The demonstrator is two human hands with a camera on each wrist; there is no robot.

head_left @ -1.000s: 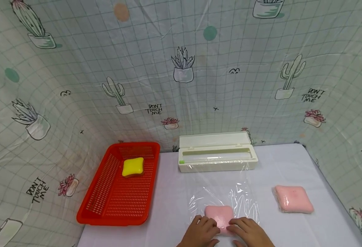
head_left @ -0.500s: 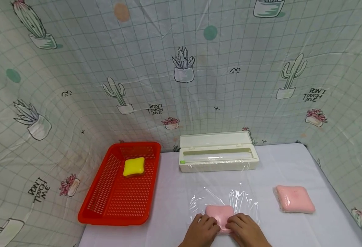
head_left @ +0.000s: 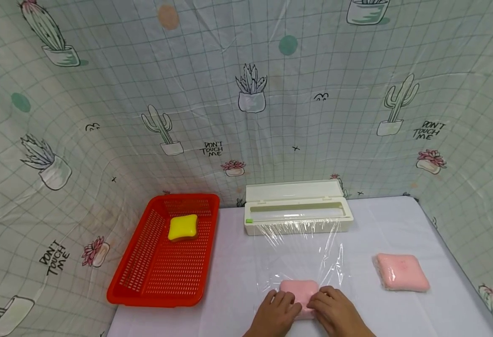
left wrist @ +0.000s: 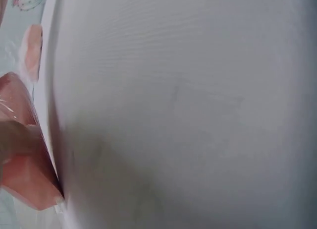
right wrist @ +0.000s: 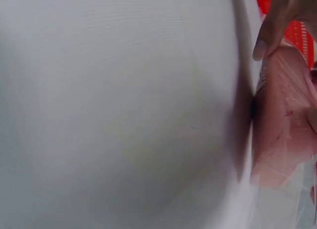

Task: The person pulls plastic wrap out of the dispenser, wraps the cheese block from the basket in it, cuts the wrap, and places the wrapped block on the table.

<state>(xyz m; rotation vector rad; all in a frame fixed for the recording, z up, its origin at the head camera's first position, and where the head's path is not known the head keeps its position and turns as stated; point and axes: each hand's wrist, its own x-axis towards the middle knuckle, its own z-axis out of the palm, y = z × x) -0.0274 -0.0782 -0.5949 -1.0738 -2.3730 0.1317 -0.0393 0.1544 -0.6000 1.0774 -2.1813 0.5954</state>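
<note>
A pink bar of soap (head_left: 299, 291) lies on clear cling film (head_left: 301, 255) near the front of the table. My left hand (head_left: 275, 311) grips its left side, fingers curled over the top. On the other side my right hand (head_left: 334, 310) holds it the same way. The left wrist view shows a finger across the film-covered soap bar (left wrist: 29, 179). In the right wrist view, a thumb touches an upper corner of the soap bar (right wrist: 285, 125). The film runs back to a white cling film dispenser (head_left: 299, 227), whose lid stands raised.
To the left, a red plastic basket (head_left: 155, 299) holds a yellow bar (head_left: 183, 227). Another pink bar (head_left: 401, 272), wrapped in film, lies at the right on the white tablecloth (head_left: 381, 220). A cactus-print curtain (head_left: 297, 126) encloses the back and sides.
The film has drawn tighter, with creases now fanning from the dispenser's front edge. My right hand's fingers have closed in on the soap bar, and its thumb has gone out of sight in the head view.
</note>
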